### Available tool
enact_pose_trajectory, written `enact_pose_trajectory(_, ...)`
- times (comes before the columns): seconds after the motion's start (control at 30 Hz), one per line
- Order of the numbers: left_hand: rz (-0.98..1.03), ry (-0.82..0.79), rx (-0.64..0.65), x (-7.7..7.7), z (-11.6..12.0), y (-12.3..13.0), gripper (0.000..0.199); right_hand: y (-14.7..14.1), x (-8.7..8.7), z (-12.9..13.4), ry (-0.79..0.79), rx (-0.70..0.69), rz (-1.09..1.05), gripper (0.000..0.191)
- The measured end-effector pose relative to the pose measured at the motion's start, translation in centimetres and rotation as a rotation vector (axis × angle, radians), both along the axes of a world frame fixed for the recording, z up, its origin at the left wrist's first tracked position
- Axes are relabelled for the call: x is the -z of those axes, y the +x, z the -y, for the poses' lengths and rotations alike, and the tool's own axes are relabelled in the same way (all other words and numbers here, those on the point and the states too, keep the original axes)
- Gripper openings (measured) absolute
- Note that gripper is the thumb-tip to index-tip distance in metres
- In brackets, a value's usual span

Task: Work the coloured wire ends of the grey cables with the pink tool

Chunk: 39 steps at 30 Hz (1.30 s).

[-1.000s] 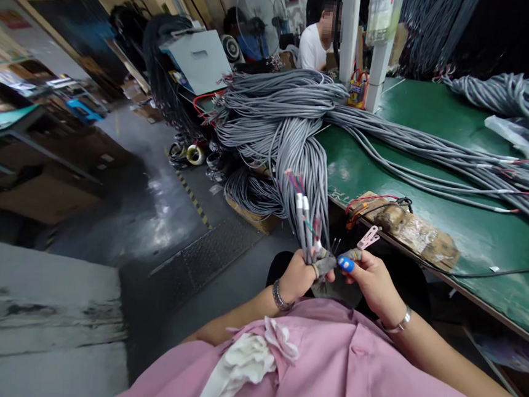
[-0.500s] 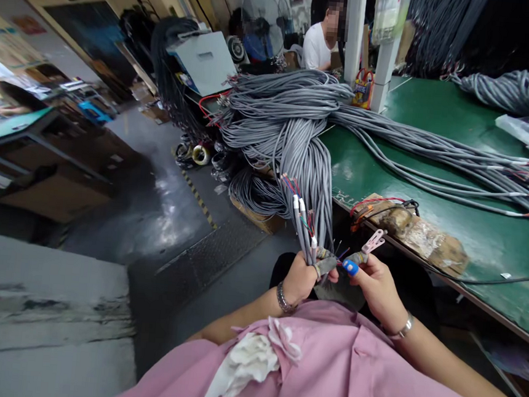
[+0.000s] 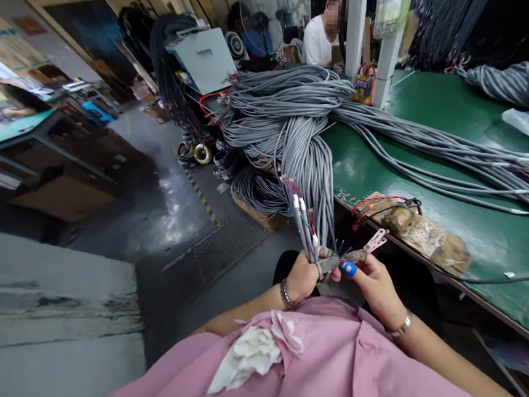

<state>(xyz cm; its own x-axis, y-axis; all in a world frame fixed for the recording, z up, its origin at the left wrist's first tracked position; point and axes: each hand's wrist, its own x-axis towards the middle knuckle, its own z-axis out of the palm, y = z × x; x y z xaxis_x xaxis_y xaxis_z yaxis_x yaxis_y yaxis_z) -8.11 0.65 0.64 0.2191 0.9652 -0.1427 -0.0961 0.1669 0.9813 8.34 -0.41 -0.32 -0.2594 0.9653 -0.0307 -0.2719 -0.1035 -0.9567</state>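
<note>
Several gray cables (image 3: pixel 306 238) slant up-left, ends outward, clenched in left fingers (image 3: pixel 328 264); right fingers (image 3: pixel 349 269) pinch thin wires (image 3: pixel 343 255).

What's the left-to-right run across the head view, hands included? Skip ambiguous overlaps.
Blue stool → pale yellow roll → fan → left hand gripping gray cables → right hand pinching thin wires → clear plastic bag.

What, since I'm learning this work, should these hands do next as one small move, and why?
Probably ease one of the thin wires apart with the right hand. The left hand grips the grey cables, while the right thumb and forefinger are right at those wires, which look bunched; exact finger contact is too small to tell.
</note>
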Motion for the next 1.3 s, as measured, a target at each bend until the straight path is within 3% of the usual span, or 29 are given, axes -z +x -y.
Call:
enact_pose_trajectory(0.2,-0.109,0.007,0.251,-0.7,-0.2,-0.9,0.031,-1.0,-0.3,-0.1,-0.138,-0.026,-0.063,0.026)
enact_pose_trajectory(0.37,-0.016,0.001,0.092,0.1,-0.1,-0.7,0.035,-0.9,0.5,0.0,-0.26,0.055,-0.154,0.03)
enact_pose_trajectory(0.47,0.01,-0.003,0.021,0.6,0.1,-0.5,0.033,-0.7,0.7,0.2,-0.241,0.048,-0.077,0.035)
enact_pose_trajectory(0.6,-0.043,0.02,0.019,0.6,0.5,-0.2,0.027,-0.8,-0.3,0.1,-0.125,0.034,0.138,0.035)
enact_pose_trajectory(0.77,-0.107,0.052,0.01,0.6,0.8,0.1,0.025,-0.8,-1.4,0.0,-0.128,0.018,0.17,0.029)
enact_pose_trajectory(1.03,0.082,-0.018,-0.089,0.8,0.6,0.8,0.03,-0.8,-0.3,0.5,-0.154,0.055,-0.008,0.016)
enact_pose_trajectory(1.2,0.1,-0.042,-0.134,0.3,0.6,1.0,0.031,-0.3,-0.1,0.8,-0.059,0.045,0.09,0.019)
enact_pose_trajectory(1.3,0.083,-0.038,-0.14,0.5,0.6,0.9,0.031,0.1,0.2,0.8,-0.078,0.029,0.108,0.02)
